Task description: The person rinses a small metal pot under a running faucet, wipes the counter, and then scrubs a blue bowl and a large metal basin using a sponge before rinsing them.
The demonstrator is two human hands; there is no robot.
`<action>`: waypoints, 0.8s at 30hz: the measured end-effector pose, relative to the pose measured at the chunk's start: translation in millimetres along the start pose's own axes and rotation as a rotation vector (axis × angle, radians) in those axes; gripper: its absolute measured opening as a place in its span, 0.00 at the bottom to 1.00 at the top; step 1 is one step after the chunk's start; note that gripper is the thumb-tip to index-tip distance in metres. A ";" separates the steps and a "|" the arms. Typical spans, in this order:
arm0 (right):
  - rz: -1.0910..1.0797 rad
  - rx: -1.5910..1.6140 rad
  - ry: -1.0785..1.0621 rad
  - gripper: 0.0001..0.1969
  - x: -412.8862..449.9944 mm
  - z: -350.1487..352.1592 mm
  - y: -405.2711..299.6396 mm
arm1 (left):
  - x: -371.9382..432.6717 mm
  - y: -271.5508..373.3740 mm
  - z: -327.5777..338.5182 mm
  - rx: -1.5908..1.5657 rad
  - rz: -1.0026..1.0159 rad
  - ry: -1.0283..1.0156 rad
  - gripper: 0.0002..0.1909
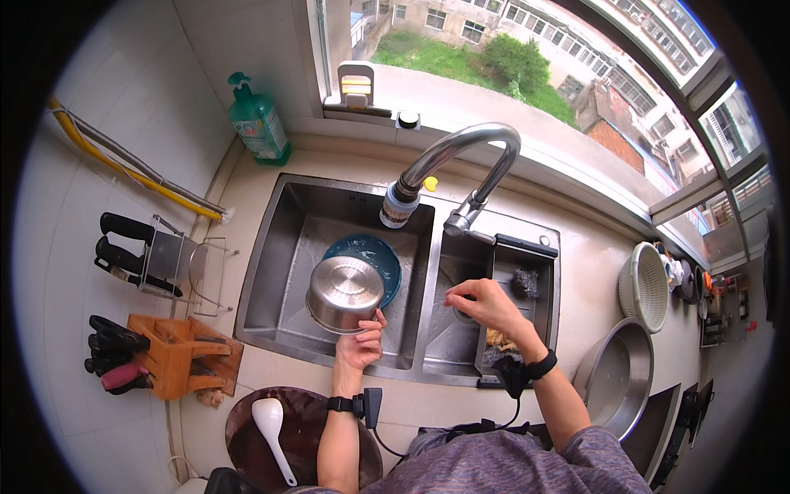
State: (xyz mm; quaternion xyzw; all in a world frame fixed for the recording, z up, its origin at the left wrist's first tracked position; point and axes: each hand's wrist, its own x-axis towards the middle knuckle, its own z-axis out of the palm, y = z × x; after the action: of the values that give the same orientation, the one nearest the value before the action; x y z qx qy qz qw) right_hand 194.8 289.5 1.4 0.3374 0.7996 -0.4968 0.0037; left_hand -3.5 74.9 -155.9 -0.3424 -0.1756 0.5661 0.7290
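Note:
My left hand (pixel 361 346) grips the rim of an upturned stainless steel pot (pixel 345 293), its dotted base facing up, over the large basin of a steel double sink (pixel 271 259). Partly behind the pot, a blue bowl or plate (pixel 389 265) with whitish suds or water on it lies in that basin. My right hand (pixel 484 302) is over the smaller basin, fingers bent together, with no object visible in it. Below and beside it, a narrow steel tray holds a steel wool scourer (pixel 525 282) and yellowish scraps (pixel 495 338). The curved faucet (pixel 457 148) reaches over the large basin; no stream shows.
A green pump bottle (pixel 259 126) stands behind the sink. To the left are a rack of knives (pixel 179 265) and a wooden knife block (pixel 160 352). A white spoon (pixel 268 426) lies on a dark round board (pixel 315 432). A steel basin (pixel 617 376) and a colander (pixel 643 287) stand right.

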 end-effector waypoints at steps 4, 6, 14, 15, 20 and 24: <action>-0.512 -0.672 0.325 0.12 3.5 6.5 12.1 | 3.0 -6.6 1.8 0.037 -0.041 -0.037 0.14; -0.196 -0.121 0.137 0.12 1.1 8.1 -2.2 | 1.2 -10.2 2.3 0.019 -0.020 -0.038 0.13; -0.362 -0.059 0.231 0.11 -8.3 8.9 -58.4 | -5.3 -21.0 16.8 -0.159 0.070 0.040 0.11; -0.443 0.008 0.196 0.08 -11.1 2.9 -78.3 | -7.9 -19.0 15.3 -0.161 0.065 0.036 0.11; -0.754 0.292 0.025 0.14 -32.4 -24.5 -165.2 | -16.8 -19.0 12.0 -0.132 0.061 0.023 0.10; -0.927 0.504 -0.014 0.17 -61.6 -26.1 -220.6 | -35.3 -20.0 3.0 -0.054 0.065 -0.014 0.11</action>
State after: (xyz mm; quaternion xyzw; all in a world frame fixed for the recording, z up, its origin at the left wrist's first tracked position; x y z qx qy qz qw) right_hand 131.2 215.8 210.3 -0.0647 0.7207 -0.6253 -0.2923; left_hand -1.8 39.9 -135.2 -0.3637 -0.1847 0.5869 0.6994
